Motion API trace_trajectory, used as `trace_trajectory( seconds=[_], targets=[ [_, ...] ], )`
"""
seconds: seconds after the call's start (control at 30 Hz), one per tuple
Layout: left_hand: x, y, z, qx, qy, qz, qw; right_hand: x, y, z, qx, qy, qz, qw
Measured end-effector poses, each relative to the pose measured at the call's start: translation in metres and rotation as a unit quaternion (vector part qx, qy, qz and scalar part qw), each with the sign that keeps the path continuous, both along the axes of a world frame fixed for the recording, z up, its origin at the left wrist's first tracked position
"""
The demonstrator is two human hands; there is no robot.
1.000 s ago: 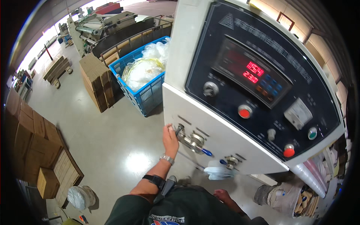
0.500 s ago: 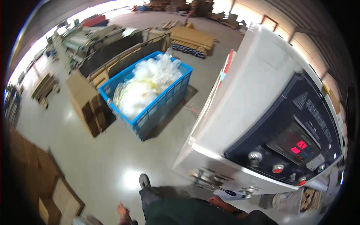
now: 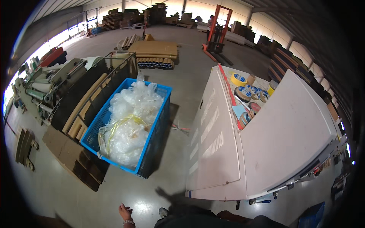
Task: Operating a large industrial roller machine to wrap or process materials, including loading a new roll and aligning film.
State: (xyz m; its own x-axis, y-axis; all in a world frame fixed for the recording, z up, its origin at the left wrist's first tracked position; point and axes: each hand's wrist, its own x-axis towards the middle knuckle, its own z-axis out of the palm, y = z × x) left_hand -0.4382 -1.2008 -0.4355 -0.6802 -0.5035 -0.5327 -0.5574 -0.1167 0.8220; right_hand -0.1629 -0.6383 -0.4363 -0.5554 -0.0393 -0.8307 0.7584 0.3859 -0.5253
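Observation:
My left hand (image 3: 125, 212) hangs low above the floor, with a band round its wrist. Its fingers are loosely apart and nothing is in them. At the lower edge, dim and partly cut off, my right hand (image 3: 228, 216) is close to my body and below the machine cabinet; its fingers cannot be made out. Ahead of the left hand stands a blue plastic crate (image 3: 116, 164), heaped with crumpled clear plastic film (image 3: 125, 141) and a yellow strap. To the right is a large pale machine cabinet (image 3: 218, 163) with dark-handled levers (image 3: 262, 201) at its near lower edge.
Tape rolls (image 3: 242, 93) lie on the cabinet's top. Cardboard (image 3: 72, 155) and a dark-sided rack of long tubes flank the crate's left. Beyond are stacked cardboard tubes (image 3: 154, 62) and a red lift stacker (image 3: 216, 36) with a person beside it. Machinery stands far left.
My view has swung and moved past the cabinet's front: its control panel has left sight, and its side and tape rolls now show. The crate appears further left and lower. Both hands stay low.

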Motion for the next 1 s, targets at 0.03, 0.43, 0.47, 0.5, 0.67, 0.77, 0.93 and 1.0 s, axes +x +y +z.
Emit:
trace_trajectory(
  seconds=[0.03,0.43,0.47,0.5,0.67,0.77,0.93,1.0],
  targets=[
    [-0.026,-0.001,0.012,0.005,0.014,-0.002,1.0,-0.016,-0.005,0.001,-0.001,0.0,-0.003,1.0],
    [-0.178,0.027,-0.04,-0.037,-0.08,-0.182,0.979,-0.177,-0.008,-0.005,0.005,-0.001,-0.145,0.989],
    [-0.197,0.024,-0.053,-0.019,-0.089,-0.224,0.97,-0.191,-0.009,-0.003,0.005,-0.002,-0.16,0.987],
    [-0.219,0.027,-0.061,0.001,-0.1,-0.265,0.959,-0.202,-0.011,-0.001,0.008,-0.002,-0.176,0.984],
    [-0.369,0.1,-0.079,-0.036,0.033,-0.351,0.935,-0.265,-0.016,0.01,0.01,-0.004,-0.244,0.97],
    [-0.455,0.206,-0.006,0.042,0.094,-0.393,0.914,-0.293,-0.017,0.021,0.009,-0.009,-0.296,0.955],
    [-0.553,0.342,0.053,0.098,0.136,-0.477,0.863,-0.351,0.003,0.012,0.007,-0.01,-0.344,0.939],
    [-0.582,0.401,0.062,0.123,0.172,-0.504,0.838,-0.374,0.022,0.002,0.007,-0.01,-0.359,0.933]
  ],
)
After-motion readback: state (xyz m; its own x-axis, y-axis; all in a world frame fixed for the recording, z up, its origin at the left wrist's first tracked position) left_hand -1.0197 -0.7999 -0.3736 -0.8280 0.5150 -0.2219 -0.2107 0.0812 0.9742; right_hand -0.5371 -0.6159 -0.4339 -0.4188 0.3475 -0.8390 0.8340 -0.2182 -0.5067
